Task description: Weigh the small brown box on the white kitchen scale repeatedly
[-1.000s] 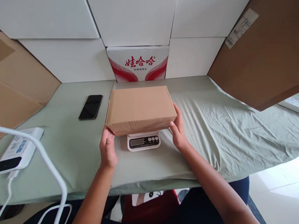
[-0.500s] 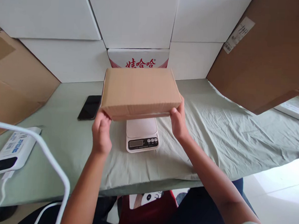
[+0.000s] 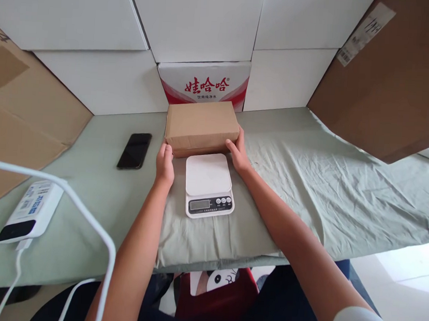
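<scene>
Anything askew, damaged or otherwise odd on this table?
Nothing damaged or spilled. The cardboard box sits square behind the scale, left hand and right hand at its ends. Only the green cloth is rumpled on the right.

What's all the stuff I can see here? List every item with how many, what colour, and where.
cardboard box: 1, brown, behind the scale, held at both ends
kitchen scale: 1, white, centre of the table
phone: 1, black, left of the box
power bank: 1, white, near left, cable plugged in
water carton: 1, white and red, against the back wall
cloth: 1, pale green, covering the table
big cartons: 2, brown, far left and far right
left hand: 1, at the box's left end
right hand: 1, at the box's right end
</scene>
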A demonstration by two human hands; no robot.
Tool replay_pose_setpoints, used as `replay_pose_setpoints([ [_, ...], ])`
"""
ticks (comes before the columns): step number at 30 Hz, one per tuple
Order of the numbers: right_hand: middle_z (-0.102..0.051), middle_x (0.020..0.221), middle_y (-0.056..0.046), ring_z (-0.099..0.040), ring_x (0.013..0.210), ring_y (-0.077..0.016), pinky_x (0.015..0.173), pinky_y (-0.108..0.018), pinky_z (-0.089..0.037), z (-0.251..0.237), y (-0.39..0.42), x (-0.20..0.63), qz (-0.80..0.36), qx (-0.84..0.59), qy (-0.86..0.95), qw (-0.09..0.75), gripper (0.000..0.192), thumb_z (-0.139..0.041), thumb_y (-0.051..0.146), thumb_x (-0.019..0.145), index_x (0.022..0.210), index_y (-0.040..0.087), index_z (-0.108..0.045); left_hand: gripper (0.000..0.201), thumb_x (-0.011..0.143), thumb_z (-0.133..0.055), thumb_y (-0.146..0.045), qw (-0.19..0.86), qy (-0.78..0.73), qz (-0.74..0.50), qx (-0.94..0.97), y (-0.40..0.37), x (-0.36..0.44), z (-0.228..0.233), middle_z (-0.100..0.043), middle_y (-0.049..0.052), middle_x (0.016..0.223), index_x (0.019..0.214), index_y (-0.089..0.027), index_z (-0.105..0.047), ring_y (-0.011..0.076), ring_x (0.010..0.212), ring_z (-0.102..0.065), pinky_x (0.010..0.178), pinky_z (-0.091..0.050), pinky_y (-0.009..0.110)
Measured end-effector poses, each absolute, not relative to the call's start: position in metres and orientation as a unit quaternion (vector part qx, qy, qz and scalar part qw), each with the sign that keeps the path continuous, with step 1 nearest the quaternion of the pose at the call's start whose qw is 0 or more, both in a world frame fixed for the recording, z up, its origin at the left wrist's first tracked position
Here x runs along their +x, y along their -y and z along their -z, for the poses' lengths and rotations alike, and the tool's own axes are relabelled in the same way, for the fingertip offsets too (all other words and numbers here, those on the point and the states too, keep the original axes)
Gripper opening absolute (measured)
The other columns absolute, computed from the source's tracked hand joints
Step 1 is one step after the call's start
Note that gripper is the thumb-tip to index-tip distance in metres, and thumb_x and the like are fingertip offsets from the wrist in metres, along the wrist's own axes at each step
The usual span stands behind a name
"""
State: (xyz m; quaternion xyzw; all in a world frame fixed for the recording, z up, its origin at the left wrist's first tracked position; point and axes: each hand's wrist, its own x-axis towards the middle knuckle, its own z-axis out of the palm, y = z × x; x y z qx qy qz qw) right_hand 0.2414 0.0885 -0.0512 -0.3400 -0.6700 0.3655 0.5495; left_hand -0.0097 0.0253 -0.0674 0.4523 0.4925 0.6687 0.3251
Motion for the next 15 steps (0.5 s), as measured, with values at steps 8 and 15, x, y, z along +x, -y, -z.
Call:
replay_pose_setpoints([
  [8,-0.038,0.168,-0.011,-0.036,0.157,-0.0317,0.134,-0.053,-0.024,0.0476,-0.0902,0.2412,-0.423,-0.348,0.622,0.559,0.086,-0.054,0.072,0.089,0.157,0.025,-0.028,0.073,0.089,-0.057,-0.074,0.339,-0.489,-0.68,0.429,-0.0303,-0.0097,0.0669,-0.059,0.015,0.154,0.14,-0.021,-0.063,0.0287,0.148,-0.052,0.121,-0.041,0.04],
  [15,-0.036,0.169,-0.01,-0.04,0.155,-0.0319,0.133,-0.058,-0.025,0.0473,-0.0884,0.2438,-0.475,-0.362,0.569,0.565,0.089,-0.057,0.071,0.087,0.157,0.03,-0.023,0.078,0.092,-0.054,-0.071,0.343,-0.491,-0.683,0.417,-0.0281,-0.0147,0.0653,-0.049,0.016,0.163,0.153,-0.023,-0.052,0.0278,0.156,-0.041,0.128,-0.031,0.045],
])
